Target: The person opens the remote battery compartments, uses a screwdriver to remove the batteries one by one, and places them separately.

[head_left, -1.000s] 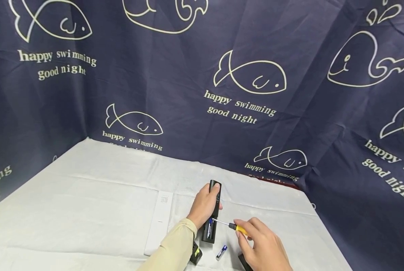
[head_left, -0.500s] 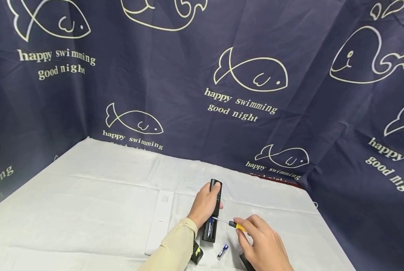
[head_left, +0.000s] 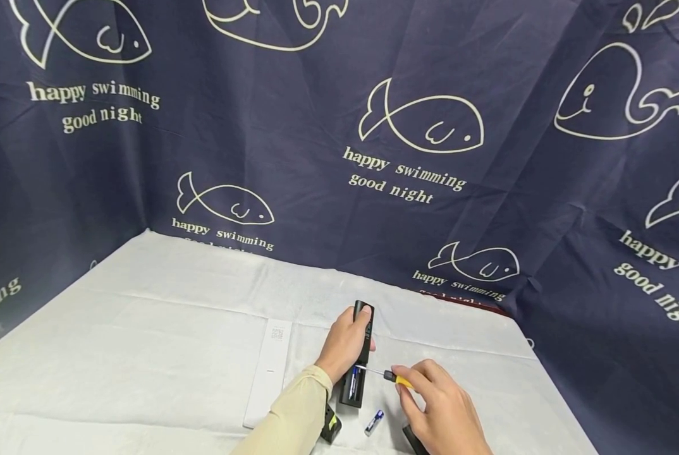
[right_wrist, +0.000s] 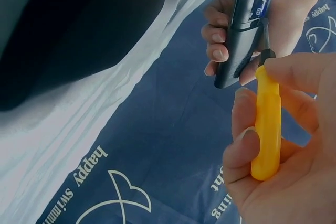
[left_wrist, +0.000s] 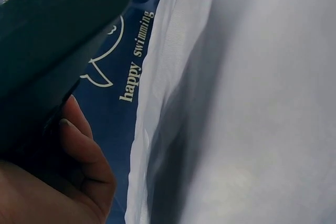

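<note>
In the head view my left hand (head_left: 342, 345) grips a black remote control (head_left: 365, 351) above the white cloth, its thumb along the upper part. The lower battery compartment is uncovered, and a blue-and-silver battery (head_left: 353, 380) lies in it. My right hand (head_left: 447, 411) pinches the yellow handle of a small screwdriver (right_wrist: 269, 124) between thumb and fingers. Its metal shaft reaches the compartment's edge beside the battery's end; whether the tip touches the battery is too small to tell. In the left wrist view the remote's dark body hides most of the work. A loose battery (head_left: 374, 423) lies on the cloth between the hands.
A long white flat piece (head_left: 268, 379) with a QR code lies left of the left forearm. The white-clothed table (head_left: 146, 354) ends at a dark blue fish-print curtain (head_left: 305, 158). A black wrist device (head_left: 330, 424) with a yellow-green mark sits by the left sleeve.
Almost nothing moves. Both hands, the remote control and the screwdriver keep their places; the head view shifts only slightly.
</note>
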The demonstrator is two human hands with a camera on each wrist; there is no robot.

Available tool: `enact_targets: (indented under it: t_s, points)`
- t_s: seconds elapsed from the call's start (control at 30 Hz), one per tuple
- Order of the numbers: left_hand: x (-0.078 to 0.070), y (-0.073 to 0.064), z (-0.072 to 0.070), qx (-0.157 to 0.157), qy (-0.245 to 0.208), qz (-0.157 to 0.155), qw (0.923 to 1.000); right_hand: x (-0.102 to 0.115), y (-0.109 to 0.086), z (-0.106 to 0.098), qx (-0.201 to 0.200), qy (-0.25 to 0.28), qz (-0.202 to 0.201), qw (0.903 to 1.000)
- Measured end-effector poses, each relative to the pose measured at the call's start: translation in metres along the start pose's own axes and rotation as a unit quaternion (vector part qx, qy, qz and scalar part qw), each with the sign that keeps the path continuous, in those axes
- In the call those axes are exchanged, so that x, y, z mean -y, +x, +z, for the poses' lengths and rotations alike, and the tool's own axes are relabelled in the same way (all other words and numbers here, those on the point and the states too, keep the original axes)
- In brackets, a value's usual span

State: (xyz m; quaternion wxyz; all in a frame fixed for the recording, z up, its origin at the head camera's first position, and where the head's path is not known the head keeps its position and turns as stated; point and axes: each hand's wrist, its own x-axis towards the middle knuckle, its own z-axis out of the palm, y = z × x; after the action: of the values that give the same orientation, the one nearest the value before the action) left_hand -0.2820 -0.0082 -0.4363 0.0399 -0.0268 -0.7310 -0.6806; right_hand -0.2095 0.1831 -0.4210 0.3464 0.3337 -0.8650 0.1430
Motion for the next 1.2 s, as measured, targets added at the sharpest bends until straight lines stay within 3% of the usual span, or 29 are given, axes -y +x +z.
enact_targets:
  t_s: [0.3,0.6,0.8,0.97,1.2]
  points:
    - [0.0013,0.0022,0.0004,-0.001,-0.005,-0.004,1.0000,-0.0027,-0.0012,0.0015,-0.003,0.014,-0.017,0.9998]
    - [0.0012,0.0030,-0.0003,-0.011,-0.024,-0.018,0.9995,-0.0007,0.0004,0.0054,-0.058,0.008,-0.066,0.9961]
    - [0.0013,0.0032,0.0011,-0.008,-0.056,-0.032,0.9979,0.0013,0.0013,0.0075,-0.090,-0.002,-0.076,0.9931]
    - [0.0013,0.0023,0.0011,-0.008,-0.083,-0.049,0.9953,0.0032,-0.0001,0.0086,-0.080,-0.009,-0.071,0.9942]
    - [0.0013,0.0025,-0.0002,0.008,-0.075,-0.050,0.9959,0.0026,-0.0012,0.0083,-0.050,0.021,-0.043,0.9976]
